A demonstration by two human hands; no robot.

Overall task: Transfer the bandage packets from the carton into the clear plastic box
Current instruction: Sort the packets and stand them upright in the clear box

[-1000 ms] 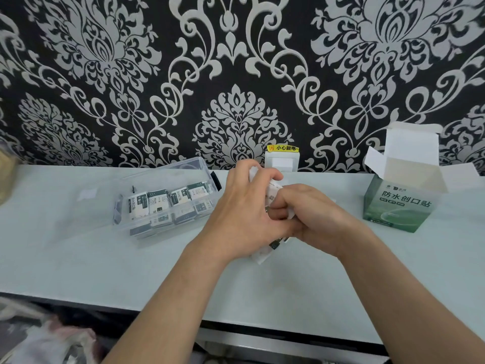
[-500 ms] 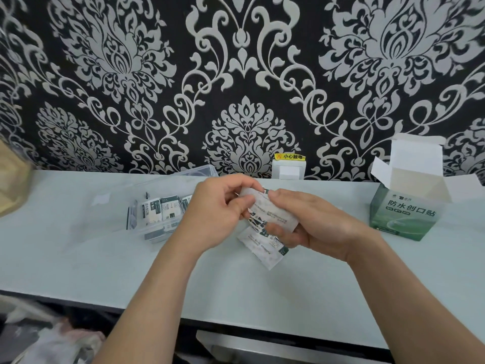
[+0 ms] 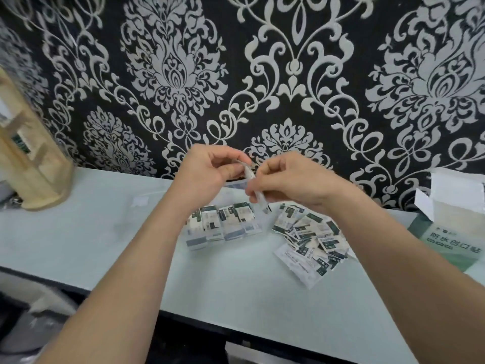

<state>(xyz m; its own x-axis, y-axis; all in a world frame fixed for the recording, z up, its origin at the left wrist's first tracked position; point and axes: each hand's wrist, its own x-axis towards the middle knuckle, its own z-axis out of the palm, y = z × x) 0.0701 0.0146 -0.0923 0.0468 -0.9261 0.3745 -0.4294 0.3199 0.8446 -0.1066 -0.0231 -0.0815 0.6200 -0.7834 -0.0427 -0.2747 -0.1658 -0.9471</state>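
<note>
Bandage packets (image 3: 309, 237): loose pile mid-surface (image 3: 236, 285), just right of the clear plastic box (image 3: 194, 243), which holds more. One packet (image 3: 259, 199) is held above the box, pinched by the curled fingers (image 3: 266, 165) of left hand (image 3: 207, 174) and right hand (image 3: 296, 185). Carton (image 3: 451, 232): open, at the right edge.

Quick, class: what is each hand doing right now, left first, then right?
Left hand: pinching the thin white bandage packets, held edge-on.
Right hand: pinching the same packets from the other side.
</note>
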